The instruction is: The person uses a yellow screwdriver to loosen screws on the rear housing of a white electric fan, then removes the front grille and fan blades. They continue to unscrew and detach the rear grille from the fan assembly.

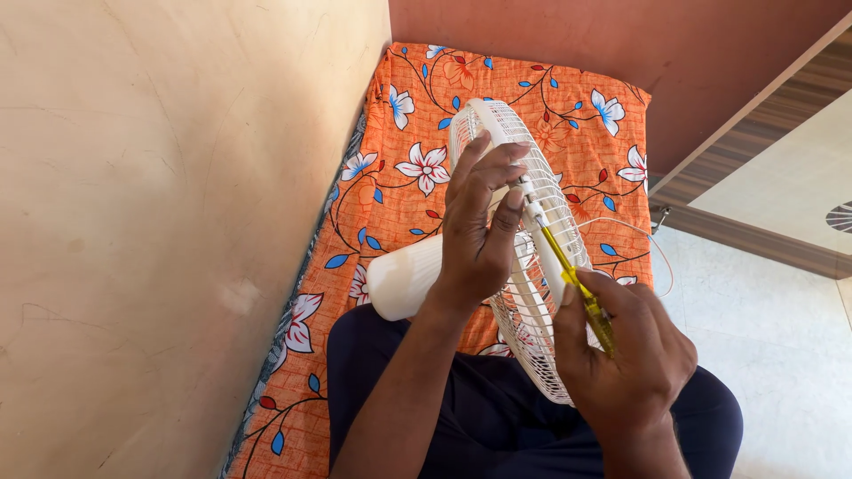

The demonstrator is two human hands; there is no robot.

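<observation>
The right hand grips a yellow screwdriver whose shaft runs toward eleven o'clock to the fan guard hub, which the left hand fingertips pinch.

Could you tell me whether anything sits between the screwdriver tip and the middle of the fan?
Nothing visible does. The yellow screwdriver in the right hand reaches the hub of the white fan, where the left hand pinches the hub beside the tip; its fingers hide the exact contact.
</observation>
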